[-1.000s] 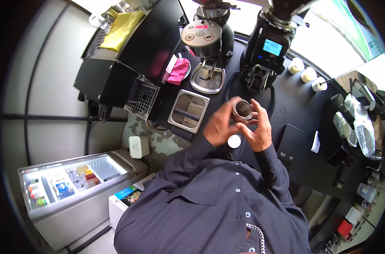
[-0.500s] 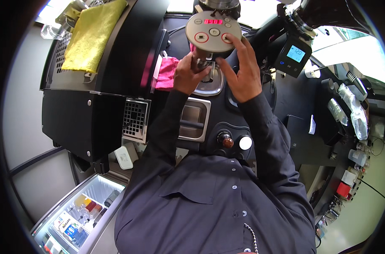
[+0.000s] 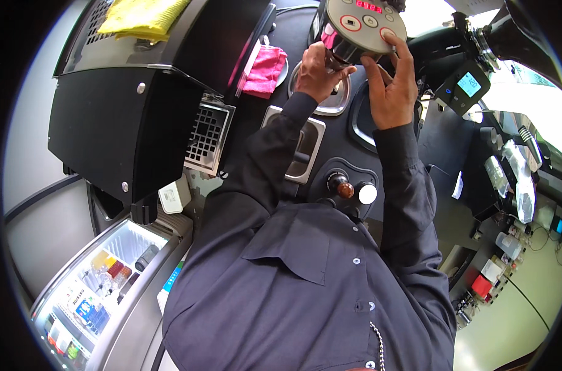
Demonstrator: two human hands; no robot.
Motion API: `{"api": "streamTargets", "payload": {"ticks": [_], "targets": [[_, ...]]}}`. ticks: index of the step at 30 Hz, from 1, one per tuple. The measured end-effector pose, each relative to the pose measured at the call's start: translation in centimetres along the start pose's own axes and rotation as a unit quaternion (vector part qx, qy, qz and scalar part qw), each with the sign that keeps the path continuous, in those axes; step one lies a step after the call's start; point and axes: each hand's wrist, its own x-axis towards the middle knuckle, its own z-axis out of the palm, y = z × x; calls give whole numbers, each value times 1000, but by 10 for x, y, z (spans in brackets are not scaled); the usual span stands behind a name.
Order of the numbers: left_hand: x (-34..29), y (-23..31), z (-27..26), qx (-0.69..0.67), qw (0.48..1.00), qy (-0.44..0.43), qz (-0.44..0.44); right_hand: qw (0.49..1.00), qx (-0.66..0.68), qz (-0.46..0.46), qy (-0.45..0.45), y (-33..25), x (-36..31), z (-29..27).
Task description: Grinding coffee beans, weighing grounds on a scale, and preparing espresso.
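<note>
A coffee grinder with a round, silver control panel and lit red digits stands at the far side of the counter. Under the panel, my left hand is closed around a shiny metal cup, mostly hidden by the fingers and the panel. My right hand is raised at the panel's right edge, its index fingertip on a red-ringed button. Its thumb stands apart, and nothing is held in it. Beneath my left hand lies a steel tray.
A black machine with a yellow cloth on top fills the left. A pink cloth lies beside it. Nearer me are a steel bin and a wooden-handled tamper. A second grinder with a blue screen stands right.
The whole view has tilted and shifted, so the grinder panel sits higher and further right. Both hands stay at the grinder, with my right index finger still on the same button.
</note>
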Motion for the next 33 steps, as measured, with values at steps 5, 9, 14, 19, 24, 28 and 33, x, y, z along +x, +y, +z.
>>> {"api": "streamTargets", "payload": {"ticks": [5, 9, 14, 19, 24, 28, 33], "targets": [[-2, -5, 1, -136, 988, -40, -69, 1000, -11, -23, -1, 5, -4, 3], [-1, -2, -2, -52, 998, -23, -37, 1000, 23, 2, -6, -5, -7, 4], [3, 3, -4, -9, 1000, 0, 0, 999, 32, 11, -16, -9, -4, 4], [9, 4, -3, -15, 999, -36, 1, 999, 31, 19, -8, -7, 2, 3], [5, 5, -4, 9, 1000, 0, 20, 999, 31, 23, -15, -11, 0, 5], [5, 21, -25, -146, 988, 51, 29, 997, 70, 19, 1, -1, -3, 5], [42, 74, -77, -36, 966, 78, 242, 1000, 27, 3, 13, -1, -5, 5]]}}
